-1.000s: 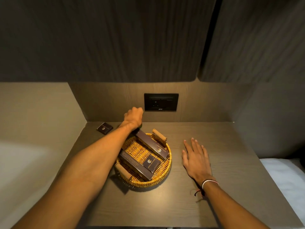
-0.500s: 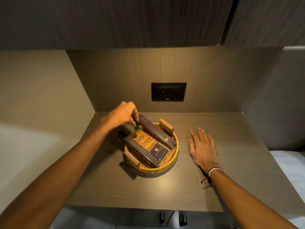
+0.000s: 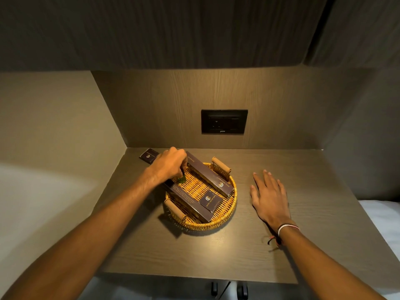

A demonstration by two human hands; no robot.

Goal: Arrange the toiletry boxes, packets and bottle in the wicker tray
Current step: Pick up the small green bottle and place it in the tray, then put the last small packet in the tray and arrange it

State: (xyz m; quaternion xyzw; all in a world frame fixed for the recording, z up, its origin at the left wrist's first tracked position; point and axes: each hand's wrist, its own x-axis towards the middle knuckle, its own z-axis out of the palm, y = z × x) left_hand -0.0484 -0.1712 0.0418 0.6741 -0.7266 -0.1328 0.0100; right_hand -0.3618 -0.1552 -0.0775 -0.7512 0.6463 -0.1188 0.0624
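A round wicker tray [image 3: 225,215] with two wooden handles sits on the brown table. Two long dark boxes lie in it, one along the far right [image 3: 207,176] and one along the near left [image 3: 190,202], with a small dark packet [image 3: 211,200] resting on the near box. My left hand [image 3: 167,164] hovers over the tray's far left part, fingers closed on a small green bottle [image 3: 181,180] that touches or nearly touches the wicker floor. My right hand [image 3: 269,195] lies flat and open on the table right of the tray. Another dark packet [image 3: 148,156] lies on the table behind my left hand.
A black wall socket [image 3: 224,121] is set in the wooden back panel. Walls close the table on the left and right. White bedding [image 3: 383,226] borders the table's right side. Chair casters [image 3: 229,289] show below the front edge.
My left hand came back from the rear of the table with the green bottle and lowered it into the tray's far left. My right hand stayed flat. The camera tilted down.
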